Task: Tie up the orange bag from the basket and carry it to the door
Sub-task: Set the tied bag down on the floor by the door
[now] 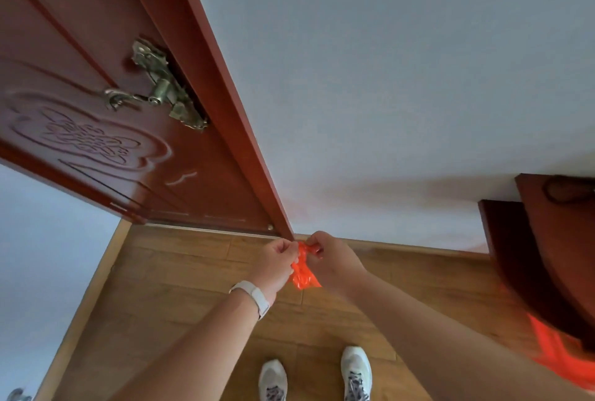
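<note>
A small crumpled orange bag (302, 272) hangs between my two hands, low above the wooden floor at the foot of the red-brown door frame (225, 104). My left hand (277, 259), with a white watch on its wrist, pinches the bag's top from the left. From the right, my right hand (331, 256) pinches the same gathered top. Most of the bag is hidden behind my hands. The carved red-brown door (96, 117) with a brass handle (154, 95) stands at the left.
A white wall (386, 95) runs behind the bag. A dark wooden cabinet (541, 256) juts out at the right, with more orange plastic (560, 359) below it. My white shoes (355, 371) stand on the wooden floor (180, 278).
</note>
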Demonstrator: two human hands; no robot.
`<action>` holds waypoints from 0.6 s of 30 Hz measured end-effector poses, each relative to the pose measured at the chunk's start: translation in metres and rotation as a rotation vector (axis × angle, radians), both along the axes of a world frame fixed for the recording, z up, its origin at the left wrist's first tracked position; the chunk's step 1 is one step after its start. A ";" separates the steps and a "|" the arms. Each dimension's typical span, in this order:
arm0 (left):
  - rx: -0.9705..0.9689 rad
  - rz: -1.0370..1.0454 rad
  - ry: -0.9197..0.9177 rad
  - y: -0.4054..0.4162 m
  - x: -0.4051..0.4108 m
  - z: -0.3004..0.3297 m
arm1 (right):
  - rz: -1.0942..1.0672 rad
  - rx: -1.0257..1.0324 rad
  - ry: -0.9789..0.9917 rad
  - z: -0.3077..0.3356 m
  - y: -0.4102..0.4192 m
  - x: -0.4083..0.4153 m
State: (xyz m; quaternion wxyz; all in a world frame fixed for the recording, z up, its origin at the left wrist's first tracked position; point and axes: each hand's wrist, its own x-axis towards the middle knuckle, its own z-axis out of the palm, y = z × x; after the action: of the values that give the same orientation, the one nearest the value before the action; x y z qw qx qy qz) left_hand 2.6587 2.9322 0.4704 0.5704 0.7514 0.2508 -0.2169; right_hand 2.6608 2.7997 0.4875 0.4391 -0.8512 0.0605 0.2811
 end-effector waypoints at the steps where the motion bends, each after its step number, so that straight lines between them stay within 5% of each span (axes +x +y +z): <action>1: 0.000 -0.021 0.017 0.001 0.005 -0.018 | -0.017 0.001 0.021 -0.016 0.002 0.003; 12: 0.051 -0.087 0.105 0.006 0.058 -0.228 | -0.200 0.011 0.165 -0.207 0.008 0.035; 18: 0.014 -0.080 0.059 0.004 0.088 -0.278 | -0.304 0.074 0.162 -0.265 0.013 0.056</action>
State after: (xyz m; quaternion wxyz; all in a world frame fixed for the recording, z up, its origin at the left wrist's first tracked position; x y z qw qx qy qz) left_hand 2.7463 2.9362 0.1923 0.5485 0.7581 0.2385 -0.2600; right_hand 2.7168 2.8129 0.2229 0.5011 -0.7902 0.2131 0.2811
